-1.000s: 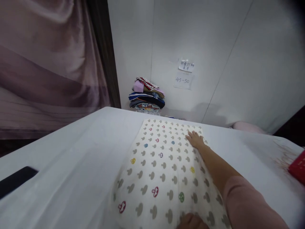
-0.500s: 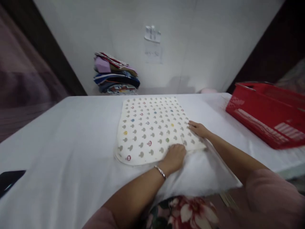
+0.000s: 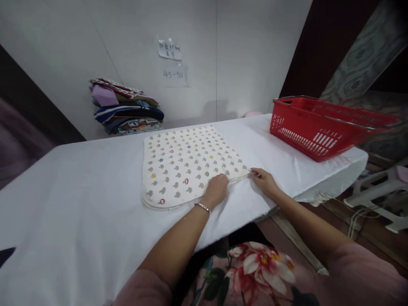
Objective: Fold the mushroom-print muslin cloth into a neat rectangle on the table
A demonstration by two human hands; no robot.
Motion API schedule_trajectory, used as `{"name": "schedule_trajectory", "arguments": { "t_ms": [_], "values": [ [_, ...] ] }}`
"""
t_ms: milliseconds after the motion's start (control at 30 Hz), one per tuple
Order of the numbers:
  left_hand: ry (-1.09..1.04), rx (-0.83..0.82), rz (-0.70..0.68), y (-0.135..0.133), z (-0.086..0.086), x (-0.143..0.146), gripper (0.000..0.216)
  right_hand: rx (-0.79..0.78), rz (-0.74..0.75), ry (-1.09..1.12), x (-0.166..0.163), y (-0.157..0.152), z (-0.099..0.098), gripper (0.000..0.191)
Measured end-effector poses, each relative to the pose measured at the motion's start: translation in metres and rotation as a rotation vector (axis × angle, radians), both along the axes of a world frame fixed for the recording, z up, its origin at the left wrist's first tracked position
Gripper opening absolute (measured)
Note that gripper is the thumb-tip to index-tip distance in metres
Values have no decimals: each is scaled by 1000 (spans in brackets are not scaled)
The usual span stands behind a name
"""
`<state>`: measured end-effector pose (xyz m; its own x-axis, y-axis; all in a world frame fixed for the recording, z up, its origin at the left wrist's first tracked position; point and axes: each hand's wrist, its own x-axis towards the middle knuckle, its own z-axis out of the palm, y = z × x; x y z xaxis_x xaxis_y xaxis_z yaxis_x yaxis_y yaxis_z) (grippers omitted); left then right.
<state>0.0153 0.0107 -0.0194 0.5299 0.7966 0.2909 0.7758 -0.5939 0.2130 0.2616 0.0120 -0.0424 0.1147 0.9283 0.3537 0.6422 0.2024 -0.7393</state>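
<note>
Evidently straightening: left hand (image 3: 218, 188) and right hand (image 3: 264, 180) pinch the near edge of the mushroom-print cloth (image 3: 188, 163); folding wants an even lift.

upper wall note (image 3: 169, 49): handwriting is coming out too small to read
dark object (image 3: 5, 256): left edge is cutting it off, so its kind is not showing
red basket (image 3: 318, 127): near wall is hiding the inside; right end is blurring
clothes stack (image 3: 126, 106): top pieces are covering lower ones
left hand (image 3: 217, 190): fingertips are curling at the patterned cloth (image 3: 185, 165) edge, grip unclear
right hand (image 3: 264, 180): pinching or just touching the cloth corner, cannot tell
white stool (image 3: 379, 195): right edge is cutting it off
</note>
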Motion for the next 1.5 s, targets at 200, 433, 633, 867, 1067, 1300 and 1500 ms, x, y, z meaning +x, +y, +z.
{"name": "schedule_trajectory", "arguments": {
  "t_ms": [200, 433, 633, 867, 1067, 1300, 1500],
  "values": [
    [19, -2, 30, -1, 3, -1, 19, 55, 17, -159, -5, 12, 0, 37],
    [64, 54, -26, 0, -1, 0, 17, 48, 18, -43, -2, 16, -4, 27],
    [70, 61, -49, 1, -4, -1, 16, -19, -6, 43, -5, 16, 4, 27],
    [51, 50, -74, 0, -3, -2, 19, -19, -78, 46, -4, 22, 6, 25],
    [31, 0, -68, -2, 3, -1, 18, -45, -52, -16, -2, 23, 4, 26],
    [1, -15, -49, -5, 8, -1, 19, -22, -42, -33, -2, 18, 4, 26],
    [-23, -23, -47, -5, 8, -1, 18, -44, -31, -22, -3, 14, 8, 28]
  ]
}}
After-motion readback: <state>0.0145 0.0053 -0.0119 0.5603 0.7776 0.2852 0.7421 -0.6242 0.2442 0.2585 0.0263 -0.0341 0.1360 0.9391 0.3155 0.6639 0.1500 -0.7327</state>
